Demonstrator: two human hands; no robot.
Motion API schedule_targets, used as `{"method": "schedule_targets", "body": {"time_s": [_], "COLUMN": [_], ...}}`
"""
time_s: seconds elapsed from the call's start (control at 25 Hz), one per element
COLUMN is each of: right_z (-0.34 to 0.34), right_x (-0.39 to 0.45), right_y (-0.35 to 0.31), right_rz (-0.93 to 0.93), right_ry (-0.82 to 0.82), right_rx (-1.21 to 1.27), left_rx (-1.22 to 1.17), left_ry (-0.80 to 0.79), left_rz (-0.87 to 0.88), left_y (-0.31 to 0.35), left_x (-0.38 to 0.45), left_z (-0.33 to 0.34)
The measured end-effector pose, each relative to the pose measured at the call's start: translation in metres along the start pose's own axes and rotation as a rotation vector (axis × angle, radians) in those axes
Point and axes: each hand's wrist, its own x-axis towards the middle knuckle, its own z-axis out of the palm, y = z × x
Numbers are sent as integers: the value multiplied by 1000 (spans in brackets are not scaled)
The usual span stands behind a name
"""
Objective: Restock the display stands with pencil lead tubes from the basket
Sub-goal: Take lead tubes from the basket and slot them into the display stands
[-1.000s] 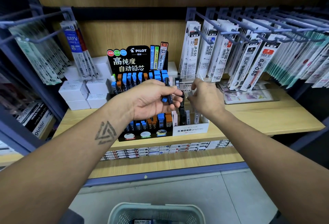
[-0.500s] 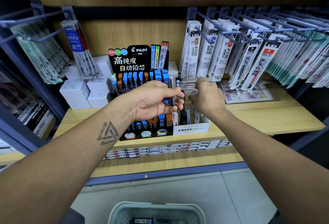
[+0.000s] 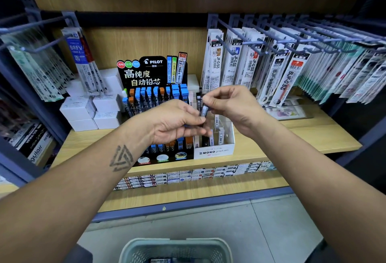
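My left hand [image 3: 175, 122] is curled round a few lead tubes in front of the black Pilot display stand [image 3: 154, 104], which is filled with blue- and orange-capped tubes. My right hand [image 3: 231, 106] pinches one dark lead tube [image 3: 204, 110] by its top, right at my left fingertips. Both hands hover above the white Mono graph stand [image 3: 215, 150], which holds several upright tubes. The pale green basket [image 3: 175, 250] sits on the floor at the bottom edge, with a few tubes visible inside.
White boxes [image 3: 92, 110] are stacked left of the Pilot stand. Hanging refill packs [image 3: 271, 68] fill pegs at right and packs [image 3: 41, 70] at left. A row of small boxes [image 3: 188, 175] lines the shelf below. The wooden shelf [image 3: 313, 133] runs to the right.
My right hand has risen from the Mono stand and now pinches a tube at my left hand's fingertips. My left hand has shifted slightly right.
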Motion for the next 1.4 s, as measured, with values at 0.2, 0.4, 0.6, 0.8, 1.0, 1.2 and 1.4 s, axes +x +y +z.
{"method": "schedule_targets", "body": {"time_s": [0.2,0.4,0.6,0.8,1.0,1.2,1.4], "right_z": [-21,-5,-8,-28,-28,-27,-18], "right_x": [-4,-5,5,17,30,41,56], "right_y": [2,1,6,13,19,19,5], "right_rz": [4,-270,-235,-92,-91,-137,-278], "right_ry": [-80,-71,9,175,124,145,274], "right_rx": [-126,-670,-675,-536,-580,-676,-595], "left_rx": [1,139,84,-10,-38,-76,-110], "left_ry": [277,408,406,342,320,385,433], "left_rz": [130,226,198,193,206,222,238], "left_y": [5,6,13,16,13,11,12], "left_x": [2,10,15,5,4,6,8], "left_z": [-7,7,16,0,-9,-17,-23]}}
